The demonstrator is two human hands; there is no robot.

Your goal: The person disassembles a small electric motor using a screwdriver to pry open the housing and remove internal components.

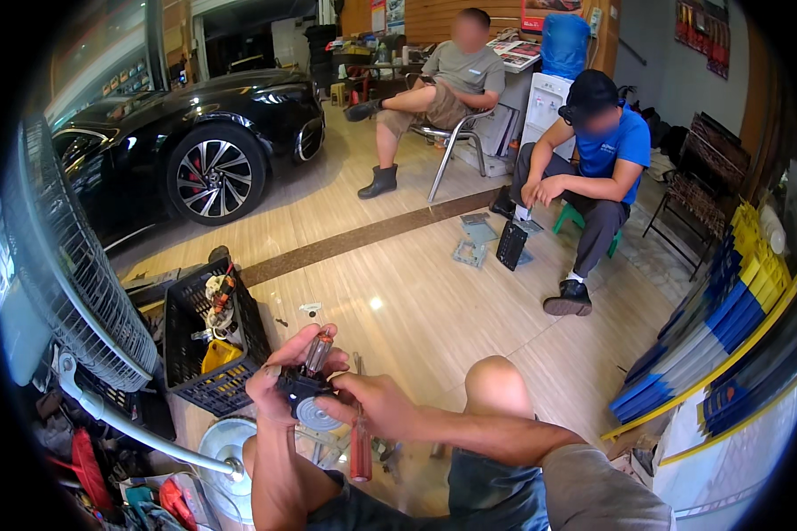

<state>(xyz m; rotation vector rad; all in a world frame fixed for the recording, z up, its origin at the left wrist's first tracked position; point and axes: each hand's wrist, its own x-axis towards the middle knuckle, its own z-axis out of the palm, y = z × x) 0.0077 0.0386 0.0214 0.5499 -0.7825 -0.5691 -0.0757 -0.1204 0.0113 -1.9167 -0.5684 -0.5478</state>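
In front of my knees, my left hand (272,382) is closed around a small black part with a round grey disc (319,412) on its face. A screwdriver with a clear reddish handle (319,351) stands up by the fingers of that hand; which fingers hold it is hard to see. My right hand (383,404) is closed on the same black part from the right, its thumb by the disc. Below that hand shows a red-handled screwdriver (360,453); whether it is held or lies beyond is unclear.
A black crate (217,341) of tools stands left, beside a large fan (84,274). Ahead, a person in blue (607,164) sits by metal plates (478,232) and a black panel (510,245). Another person (465,75) sits near a black car (212,133). Yellow-blue packages (708,327) stand right.
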